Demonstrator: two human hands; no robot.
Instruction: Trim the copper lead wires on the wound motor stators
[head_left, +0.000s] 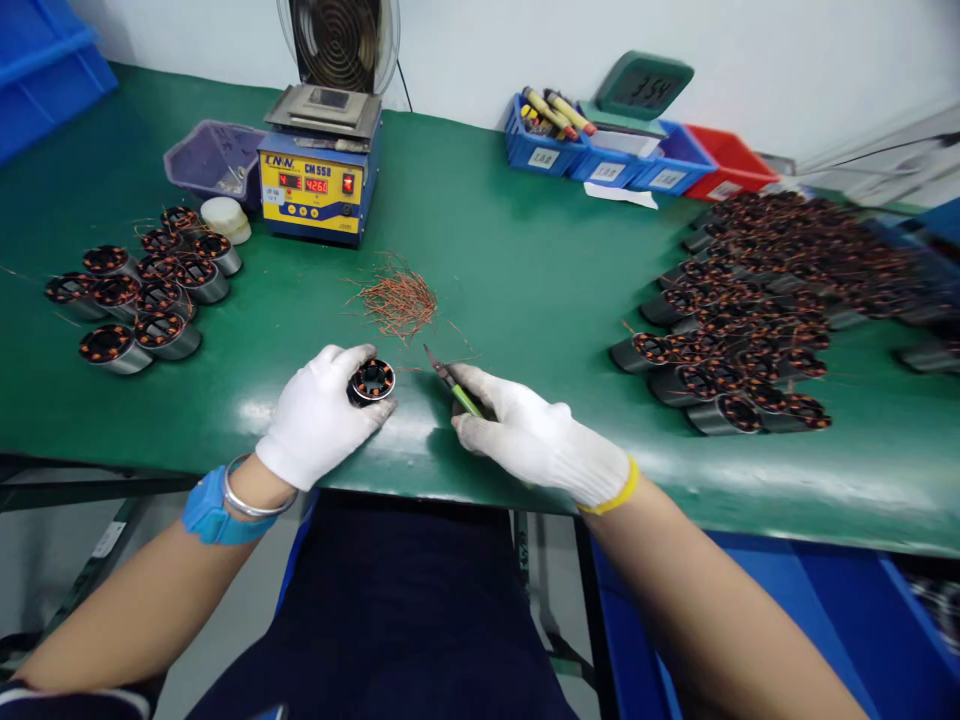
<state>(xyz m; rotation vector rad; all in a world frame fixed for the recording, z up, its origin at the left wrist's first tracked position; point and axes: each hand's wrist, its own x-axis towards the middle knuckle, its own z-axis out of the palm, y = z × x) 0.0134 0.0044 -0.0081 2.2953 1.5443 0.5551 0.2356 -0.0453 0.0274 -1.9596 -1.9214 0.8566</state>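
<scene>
My left hand (322,410), in a white glove, is closed around a round motor stator (373,380) with copper windings inside its metal ring. The stator stands on the green table near the front edge, its open end up. In my gloved right hand (517,420) is a pair of cutting pliers (459,388) with green handles, the tip pointing up and left. A gap lies between the pliers and the stator. Just beyond both hands is a loose heap of copper wire clippings (397,300). Part of the plier handles is hidden by my fingers.
Several stators (150,290) stand at left, beside a solder pot (319,180) with a lit display and a purple bin (214,160). A large group of stators (750,310) with long wires fills the right. Small blue bins (544,150), a red bin (727,165) and a clock (645,85) line the wall.
</scene>
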